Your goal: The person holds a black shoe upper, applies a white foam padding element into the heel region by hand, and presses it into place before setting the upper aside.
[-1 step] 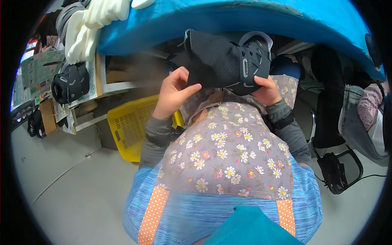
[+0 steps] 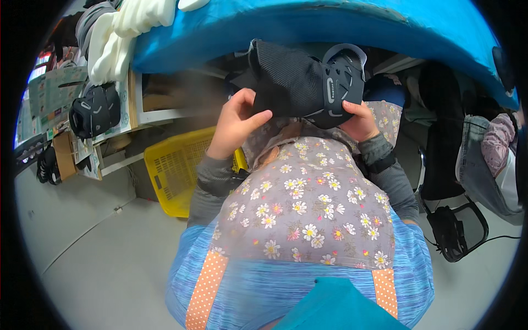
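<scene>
A black shoe upper point(image 2: 291, 80) with a textured mesh part and grey trim lies across both my hands, just in front of the blue-covered bench edge. Its padded loop with a light grey lining point(image 2: 357, 52) points away from me at the right end. My left hand point(image 2: 234, 125) pinches the near left edge, fingertips partly hidden behind the black material and thumb stretched along it. At the other end my right hand point(image 2: 360, 122) grips the trimmed part, thumb on top and fingers underneath out of sight.
A yellow plastic basket point(image 2: 168, 181) stands on the floor to the left. Another black shoe upper point(image 2: 94, 111) sits on the left-hand table near white foam-like pieces point(image 2: 107, 55). On the right are a black-framed stand with a cable point(image 2: 454, 231) and draped clothes point(image 2: 478, 159).
</scene>
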The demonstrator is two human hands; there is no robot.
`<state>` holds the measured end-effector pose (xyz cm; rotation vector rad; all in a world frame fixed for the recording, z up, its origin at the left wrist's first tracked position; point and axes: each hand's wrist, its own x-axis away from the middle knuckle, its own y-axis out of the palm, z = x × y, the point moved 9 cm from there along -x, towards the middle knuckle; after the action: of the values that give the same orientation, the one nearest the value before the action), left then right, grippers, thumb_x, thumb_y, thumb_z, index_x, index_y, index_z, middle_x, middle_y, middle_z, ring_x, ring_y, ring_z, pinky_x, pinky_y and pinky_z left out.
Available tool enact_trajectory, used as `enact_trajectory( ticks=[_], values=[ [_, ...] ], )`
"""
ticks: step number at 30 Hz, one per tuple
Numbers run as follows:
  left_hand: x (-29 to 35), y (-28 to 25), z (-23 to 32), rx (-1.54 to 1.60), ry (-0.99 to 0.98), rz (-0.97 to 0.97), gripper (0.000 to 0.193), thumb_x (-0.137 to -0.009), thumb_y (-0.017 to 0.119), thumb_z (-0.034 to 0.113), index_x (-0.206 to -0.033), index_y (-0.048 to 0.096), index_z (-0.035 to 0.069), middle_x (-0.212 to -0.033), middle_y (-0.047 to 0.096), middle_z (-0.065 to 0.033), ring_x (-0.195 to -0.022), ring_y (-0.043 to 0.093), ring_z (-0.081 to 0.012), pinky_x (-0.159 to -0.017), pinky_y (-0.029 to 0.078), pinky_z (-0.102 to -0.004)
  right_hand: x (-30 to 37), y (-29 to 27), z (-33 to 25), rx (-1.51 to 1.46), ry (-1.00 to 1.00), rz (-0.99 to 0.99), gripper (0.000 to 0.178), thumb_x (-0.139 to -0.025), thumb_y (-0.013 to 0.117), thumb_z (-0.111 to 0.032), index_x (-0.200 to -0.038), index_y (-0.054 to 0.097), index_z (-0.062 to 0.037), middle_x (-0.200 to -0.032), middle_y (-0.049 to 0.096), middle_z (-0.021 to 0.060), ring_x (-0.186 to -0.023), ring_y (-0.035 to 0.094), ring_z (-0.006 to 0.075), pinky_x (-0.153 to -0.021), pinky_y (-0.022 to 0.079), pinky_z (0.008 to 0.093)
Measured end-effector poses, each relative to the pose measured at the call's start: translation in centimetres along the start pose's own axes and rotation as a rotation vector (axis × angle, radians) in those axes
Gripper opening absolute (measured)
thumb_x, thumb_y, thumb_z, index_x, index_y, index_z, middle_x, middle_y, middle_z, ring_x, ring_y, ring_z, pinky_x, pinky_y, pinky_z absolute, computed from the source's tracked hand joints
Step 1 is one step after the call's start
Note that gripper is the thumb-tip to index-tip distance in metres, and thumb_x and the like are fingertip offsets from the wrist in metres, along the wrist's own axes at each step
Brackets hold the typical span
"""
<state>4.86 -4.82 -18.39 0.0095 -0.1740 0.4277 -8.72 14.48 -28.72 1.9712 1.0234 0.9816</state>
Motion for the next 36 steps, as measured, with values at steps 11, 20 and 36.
enact_trajectory(
  ticks=[11,20,36],
  values=[
    [-5.0,2.6,10.0,-0.958,0.352,0.266,0.025,-0.095,0.06,0.024,-0.085,0.063,0.001,-0.079,0.064,-0.0213,-0.076,0.063,-0.0417,-0.064,0.049,-0.0477,0.8,1.4,-0.2,-0.039,-0.016,-0.158,0.06,-0.084,0.065,-0.008,-0.141,0.046,-0.0022,-0.136,0.056,0.0132,-0.125,0.055,0.0278,-0.108,0.041,0.0457],
    [-12.7,6.8,4.8,-1.402,0.554,0.294,0.023,-0.097,0.054,0.024,-0.083,0.058,0.005,-0.065,0.066,-0.0151,-0.059,0.067,-0.0334,-0.051,0.054,-0.0417,0.1,0.1,0.6,-0.146,0.038,-0.122,0.046,-0.091,0.061,-0.005,-0.136,0.051,-0.0036,-0.133,0.059,0.0099,-0.124,0.056,0.0254,-0.109,0.04,0.0439],
    [-16.6,10.3,-1.0,-1.521,0.402,-0.173,0.026,-0.094,0.053,0.023,-0.082,0.065,0.003,-0.077,0.069,-0.0186,-0.071,0.068,-0.0381,-0.064,0.056,-0.047,-0.2,-1.0,1.6,-0.134,0.062,-0.179,0.052,-0.087,0.065,-0.002,-0.137,0.05,-0.0042,-0.133,0.059,0.0103,-0.124,0.055,0.0249,-0.108,0.041,0.0424]
  ],
)
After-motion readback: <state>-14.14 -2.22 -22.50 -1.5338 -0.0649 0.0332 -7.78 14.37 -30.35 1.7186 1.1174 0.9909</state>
